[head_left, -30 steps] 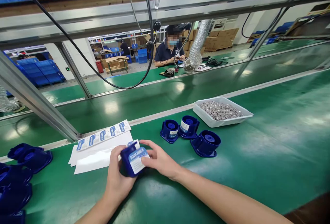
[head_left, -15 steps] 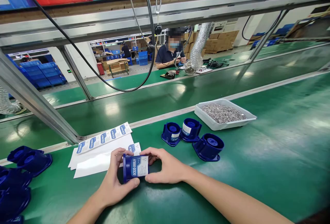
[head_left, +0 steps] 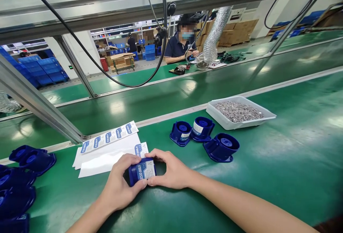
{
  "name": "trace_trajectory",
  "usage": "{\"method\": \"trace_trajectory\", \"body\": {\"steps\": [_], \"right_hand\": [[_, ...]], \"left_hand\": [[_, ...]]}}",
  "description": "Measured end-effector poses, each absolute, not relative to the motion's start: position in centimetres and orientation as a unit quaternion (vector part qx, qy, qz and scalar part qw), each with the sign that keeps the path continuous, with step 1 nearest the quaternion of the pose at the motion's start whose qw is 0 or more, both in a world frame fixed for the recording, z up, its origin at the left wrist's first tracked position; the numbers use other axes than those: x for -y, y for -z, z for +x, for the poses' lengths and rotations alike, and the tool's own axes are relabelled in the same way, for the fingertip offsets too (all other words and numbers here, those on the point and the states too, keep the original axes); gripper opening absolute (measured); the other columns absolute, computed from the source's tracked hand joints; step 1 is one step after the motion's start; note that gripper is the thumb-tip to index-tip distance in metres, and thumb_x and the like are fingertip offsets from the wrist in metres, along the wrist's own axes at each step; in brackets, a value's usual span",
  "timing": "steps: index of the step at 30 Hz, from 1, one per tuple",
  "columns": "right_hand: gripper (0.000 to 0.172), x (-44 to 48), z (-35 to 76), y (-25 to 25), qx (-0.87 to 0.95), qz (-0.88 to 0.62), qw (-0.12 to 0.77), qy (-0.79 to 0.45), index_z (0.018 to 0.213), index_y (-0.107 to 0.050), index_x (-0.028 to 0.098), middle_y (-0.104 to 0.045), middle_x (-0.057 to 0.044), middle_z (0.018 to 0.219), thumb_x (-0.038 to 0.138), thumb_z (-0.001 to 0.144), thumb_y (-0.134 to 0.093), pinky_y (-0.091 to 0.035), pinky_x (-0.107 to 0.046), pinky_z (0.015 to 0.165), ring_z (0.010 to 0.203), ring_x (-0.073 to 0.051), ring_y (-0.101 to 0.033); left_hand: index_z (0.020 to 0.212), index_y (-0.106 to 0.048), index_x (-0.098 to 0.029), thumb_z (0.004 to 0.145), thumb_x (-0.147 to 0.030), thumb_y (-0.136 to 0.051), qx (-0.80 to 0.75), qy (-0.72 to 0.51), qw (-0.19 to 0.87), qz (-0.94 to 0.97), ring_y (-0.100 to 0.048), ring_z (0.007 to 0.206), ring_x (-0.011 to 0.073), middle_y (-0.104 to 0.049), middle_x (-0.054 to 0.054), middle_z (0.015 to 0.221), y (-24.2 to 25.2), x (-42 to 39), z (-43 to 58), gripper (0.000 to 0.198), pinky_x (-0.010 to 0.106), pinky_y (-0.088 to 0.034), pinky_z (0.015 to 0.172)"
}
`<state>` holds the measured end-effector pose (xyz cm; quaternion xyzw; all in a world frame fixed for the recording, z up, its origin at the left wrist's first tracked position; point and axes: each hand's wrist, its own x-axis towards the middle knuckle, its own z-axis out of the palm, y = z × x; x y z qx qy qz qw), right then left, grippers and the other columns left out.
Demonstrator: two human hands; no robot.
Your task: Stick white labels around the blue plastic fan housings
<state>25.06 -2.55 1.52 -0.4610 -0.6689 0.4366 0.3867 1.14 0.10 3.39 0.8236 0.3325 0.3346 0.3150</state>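
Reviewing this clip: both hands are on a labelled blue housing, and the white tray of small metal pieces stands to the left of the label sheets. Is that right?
Not quite: the head view shows the white tray to the right of the label sheets. The left hand and right hand are indeed on a labelled blue housing.

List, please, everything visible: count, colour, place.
Held part: 1, blue, front centre
Tray: 1, white, right
Metal pieces: many, silver, in tray
Standing parts: 3, blue, near tray
Other parts: several, blue, left edge
Label sheets: several, white, centre left
Worktables: several, green, throughout
Bars: several, silver, overhead, left
Cables: several, black, above
Hoses: 2, silver, background
Bins: several, blue, background
Cartons: several, brown, background
People: 2+, dark clothes, background
Left hand: 1, bare, on held part
Right hand: 1, bare, on held part
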Motion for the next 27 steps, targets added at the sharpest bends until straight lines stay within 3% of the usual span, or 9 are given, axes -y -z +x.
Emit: {"method": "trace_trajectory", "body": {"steps": [5, 14, 23, 27], "right_hand": [[0.069, 2.43, 25.01, -1.34, 0.636, -0.433, 0.410, -0.490, 0.122, -0.070, 0.020, -0.076, -0.010, 0.125, 0.041, 0.063, -0.097, -0.054, -0.052, 0.113, 0.119, -0.032, -0.073], [0.063, 2.69, 24.80, -1.37, 0.625, -0.423, 0.414, -0.509, 0.113, -0.071, 0.020, -0.078, -0.008, 0.117, 0.039, 0.059, -0.099, -0.059, -0.048, 0.106, 0.112, -0.030, -0.076], [0.061, 2.71, 25.02, -1.68, 0.623, -0.431, 0.410, -0.508, 0.110, -0.073, 0.021, -0.080, -0.007, 0.115, 0.041, 0.059, -0.099, -0.059, -0.049, 0.106, 0.111, -0.031, -0.077], [0.048, 2.69, 24.60, -1.35, 0.570, -0.428, 0.429, -0.555, 0.093, -0.072, 0.018, -0.082, -0.010, 0.113, 0.048, 0.064, -0.097, -0.062, -0.046, 0.096, 0.103, -0.030, -0.079]], "left_hand": [[0.112, -0.070, -0.024, 0.081, -0.028, -0.087, -0.346, -0.355, 0.338, 0.800, -0.073, 0.108, 0.0286, -0.074, 0.009, 0.114, -3.37, 0.18, 1.34, 0.036, 0.048, -0.060, 0.095], [0.105, -0.077, -0.024, 0.072, -0.026, -0.092, -0.366, -0.355, 0.377, 0.773, -0.074, 0.109, 0.0308, -0.078, 0.011, 0.114, -3.14, 0.19, 0.90, 0.037, 0.052, -0.060, 0.098], [0.102, -0.079, -0.024, 0.073, -0.031, -0.092, -0.373, -0.353, 0.375, 0.772, -0.075, 0.108, 0.0313, -0.079, 0.012, 0.114, -3.52, 0.34, 1.13, 0.033, 0.052, -0.061, 0.097], [0.079, -0.077, -0.024, 0.080, -0.034, -0.087, -0.374, -0.365, 0.369, 0.769, -0.075, 0.096, 0.0275, -0.081, 0.009, 0.100, -3.95, 0.69, 1.70, 0.014, 0.045, -0.061, 0.085]]}}
